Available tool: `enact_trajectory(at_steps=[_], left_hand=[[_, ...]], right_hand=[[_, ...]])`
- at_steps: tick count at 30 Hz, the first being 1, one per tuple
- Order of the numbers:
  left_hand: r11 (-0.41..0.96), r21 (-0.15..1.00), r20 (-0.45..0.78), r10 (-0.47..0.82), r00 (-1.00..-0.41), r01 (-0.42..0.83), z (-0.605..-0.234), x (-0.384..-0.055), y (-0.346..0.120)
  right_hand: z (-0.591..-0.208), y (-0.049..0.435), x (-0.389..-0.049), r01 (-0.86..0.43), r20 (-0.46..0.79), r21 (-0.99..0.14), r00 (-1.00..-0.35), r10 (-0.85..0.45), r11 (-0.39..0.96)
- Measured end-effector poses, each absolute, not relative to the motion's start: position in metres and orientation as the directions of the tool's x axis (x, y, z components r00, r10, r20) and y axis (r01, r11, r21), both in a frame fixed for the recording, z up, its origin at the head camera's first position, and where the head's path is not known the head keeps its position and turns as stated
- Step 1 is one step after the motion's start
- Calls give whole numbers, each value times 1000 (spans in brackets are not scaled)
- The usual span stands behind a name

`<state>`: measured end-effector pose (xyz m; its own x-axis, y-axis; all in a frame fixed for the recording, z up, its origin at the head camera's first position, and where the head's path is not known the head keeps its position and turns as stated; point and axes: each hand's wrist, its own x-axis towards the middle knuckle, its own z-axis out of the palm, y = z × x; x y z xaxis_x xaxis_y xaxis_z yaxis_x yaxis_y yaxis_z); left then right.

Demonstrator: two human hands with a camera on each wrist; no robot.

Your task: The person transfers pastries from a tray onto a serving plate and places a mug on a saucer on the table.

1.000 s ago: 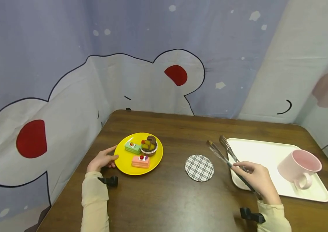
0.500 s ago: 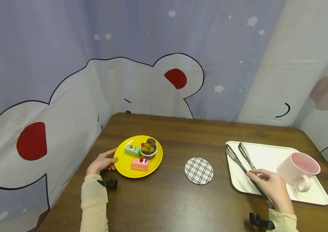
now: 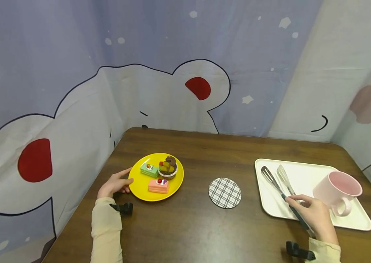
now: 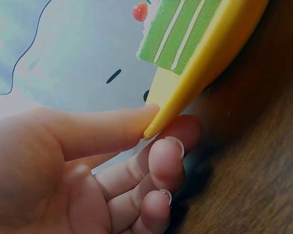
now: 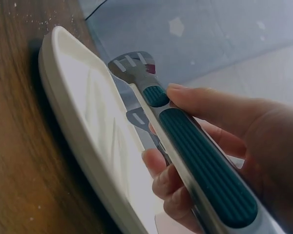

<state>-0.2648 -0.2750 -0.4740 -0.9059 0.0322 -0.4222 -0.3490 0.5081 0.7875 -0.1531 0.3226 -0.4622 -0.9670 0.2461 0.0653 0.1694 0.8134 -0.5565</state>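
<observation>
Right hand (image 3: 315, 217): grip closed round tongs (image 3: 295, 212), heads (image 3: 268, 174) apart over white tray (image 3: 311, 171). Tongs look stiff, light; ribbed green handle (image 5: 210, 170) gives best hold. Left hand (image 3: 114, 184): grip pinches rim (image 4: 167, 114) of yellow plate (image 3: 139, 188) on worktop (image 3: 192, 226); plate seems light, smooth, rather slippery.

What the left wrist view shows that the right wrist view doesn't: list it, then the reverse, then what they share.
Only the left wrist view: the left hand pinching the rim of the yellow plate, which bears the green cake.
Only the right wrist view: the right hand holding the tongs, and the white tray.
Both: parts of the brown wooden table and the printed curtain.
</observation>
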Motion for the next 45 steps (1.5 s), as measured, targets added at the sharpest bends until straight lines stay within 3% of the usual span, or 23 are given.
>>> enact_trajectory(at_steps=[22,35,45], left_hand=[[509,788,-422,37,-906,-347,-477,-267,-276],[506,787,-424,28,-905,-353,-480,-267,-276],[509,787,-422,33,-906,-348,-476,-267,-276]], right_hand=[[-465,328,-154,196,12,-505,-972,234,841],[-463,327,-147,104,121,-434,-978,172,895],[-465,328,-147,97,123,-430,-979,164,898]])
